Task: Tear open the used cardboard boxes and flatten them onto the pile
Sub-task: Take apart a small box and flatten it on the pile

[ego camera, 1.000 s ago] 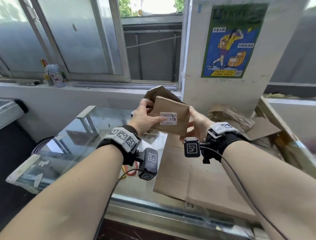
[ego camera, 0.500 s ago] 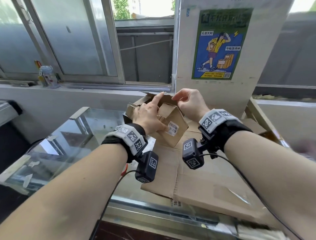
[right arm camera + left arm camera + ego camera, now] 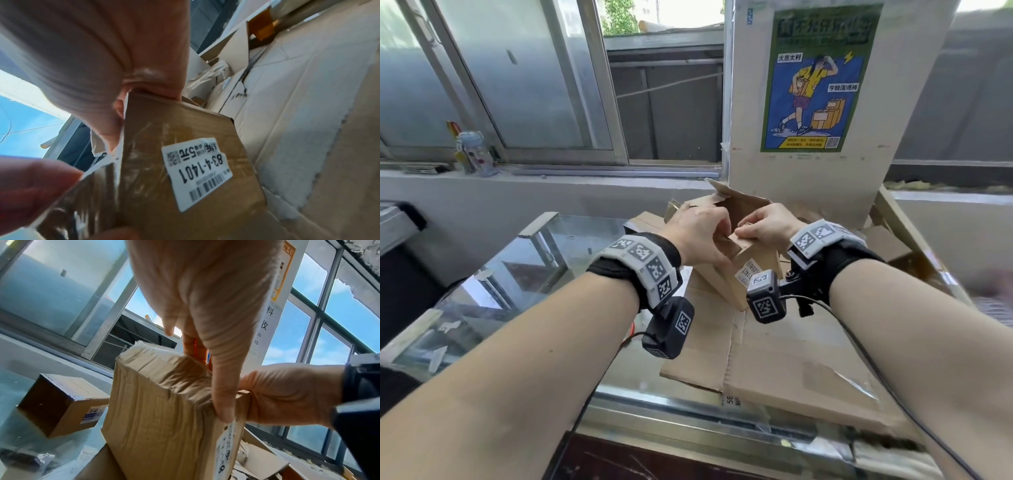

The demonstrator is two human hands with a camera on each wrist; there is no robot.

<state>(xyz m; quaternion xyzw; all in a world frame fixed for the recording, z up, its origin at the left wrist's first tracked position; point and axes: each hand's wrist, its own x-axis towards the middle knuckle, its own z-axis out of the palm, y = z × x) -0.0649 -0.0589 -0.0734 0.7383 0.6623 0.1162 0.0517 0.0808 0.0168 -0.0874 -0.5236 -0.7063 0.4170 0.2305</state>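
A small brown cardboard box (image 3: pixel 729 284) with a white label (image 3: pixel 195 172) is held upright over the flattened cardboard pile (image 3: pixel 791 363). Its top is open, with flaps standing up at the back. My left hand (image 3: pixel 702 236) grips the box's upper edge on the left, thumb down the near face (image 3: pixel 224 386). My right hand (image 3: pixel 765 228) pinches the adjoining upper edge on the right (image 3: pixel 127 91). The two hands meet close together at one top corner. The inside of the box is hidden.
The pile lies on a glass counter (image 3: pixel 534 270). A second small box (image 3: pixel 59 404) sits on the glass to the left. A tall board with a poster (image 3: pixel 815 82) stands behind, with more loose cardboard (image 3: pixel 887 240) at the right. A bottle (image 3: pixel 474 154) stands on the windowsill.
The box came down from chest height towards the pile and turned. Both hands shifted from its sides to its top edges, and the top flaps now stand open.
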